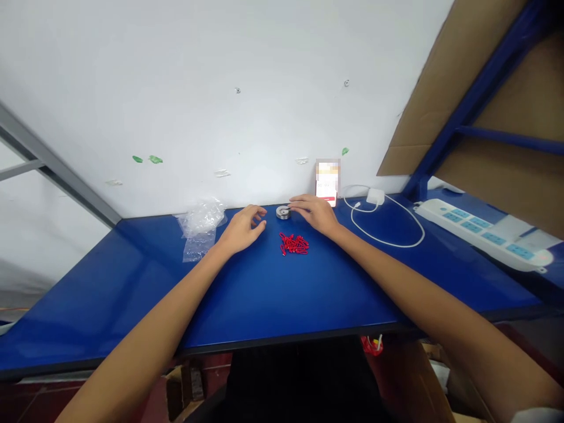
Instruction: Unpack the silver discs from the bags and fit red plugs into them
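Observation:
A small round metal piece [283, 212] with a ring-like top sits on the blue table between my hands. My right hand [315, 214] reaches over its right edge, fingertips drawn close together at the rim. Whatever lies between those fingertips is too small to name. To the left of the metal piece, my left hand [245, 227] hovers with thumb and bent fingers apart, holding nothing. A pile of red cord loops [294, 244] with small metal ends lies just in front of the metal piece.
Clear plastic bags [200, 226] lie left of my left hand. A lit phone [326, 182] leans on the wall behind my right hand. A white charger [375, 196] with its looped cable and a power strip [482, 234] are at the right. The blue table [282, 299] has a dark front edge.

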{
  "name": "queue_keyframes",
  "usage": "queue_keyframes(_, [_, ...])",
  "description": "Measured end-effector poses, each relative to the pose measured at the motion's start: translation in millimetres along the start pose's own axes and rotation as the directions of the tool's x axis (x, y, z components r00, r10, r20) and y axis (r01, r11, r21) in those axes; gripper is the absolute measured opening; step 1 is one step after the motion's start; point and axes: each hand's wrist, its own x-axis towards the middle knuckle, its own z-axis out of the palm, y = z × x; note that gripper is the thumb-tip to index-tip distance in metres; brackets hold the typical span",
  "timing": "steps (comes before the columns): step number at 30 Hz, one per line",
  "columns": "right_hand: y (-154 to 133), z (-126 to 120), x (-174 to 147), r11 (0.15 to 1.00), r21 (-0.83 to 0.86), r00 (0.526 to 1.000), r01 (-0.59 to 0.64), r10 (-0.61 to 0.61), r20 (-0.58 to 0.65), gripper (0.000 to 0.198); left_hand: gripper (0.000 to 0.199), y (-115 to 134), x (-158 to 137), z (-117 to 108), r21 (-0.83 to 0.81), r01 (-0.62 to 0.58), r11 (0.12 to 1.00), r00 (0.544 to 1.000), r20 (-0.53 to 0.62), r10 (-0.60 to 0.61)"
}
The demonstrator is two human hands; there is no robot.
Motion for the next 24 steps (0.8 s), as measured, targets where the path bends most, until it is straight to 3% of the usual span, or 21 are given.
queue_keyframes(5, [-20, -4, 5, 0.974, 0.225, 0.973, -0.029, 0.079, -0.215, 0.017, 0.022, 12, 4, -7, -0.217, 0.115, 0.969, 0.993, 0.011, -0.115])
queue_keyframes(9, [-36, -4, 8, 0.944, 0.321, 0.956, -0.074, 0.159, -0.246, 0.012, 0.025, 18, 5, -7, -0.445, 0.184, 0.876, 0.983, 0.067, -0.173])
queue_keyframes(13, [-47, 1, 10, 0.910, 0.401, 0.955, -0.109, 0.208, -0.213, 0.009, 0.026, 22, 4, -2, -0.568, 0.250, 0.785, 0.968, 0.138, -0.209])
queue_keyframes(20, [-55, 3, 6, 0.927, 0.366, 0.990, 0.087, -0.041, -0.133, 0.021, 0.041, 21, 6, -12, -0.711, 0.449, 0.541, 0.882, 0.254, -0.398])
queue_keyframes(24, [-54, 7, 2, 0.933, 0.271, 0.971, 0.238, -0.236, -0.041, 0.027, 0.029, 15, 4, -14, -0.662, 0.535, 0.525, 0.835, 0.322, -0.446])
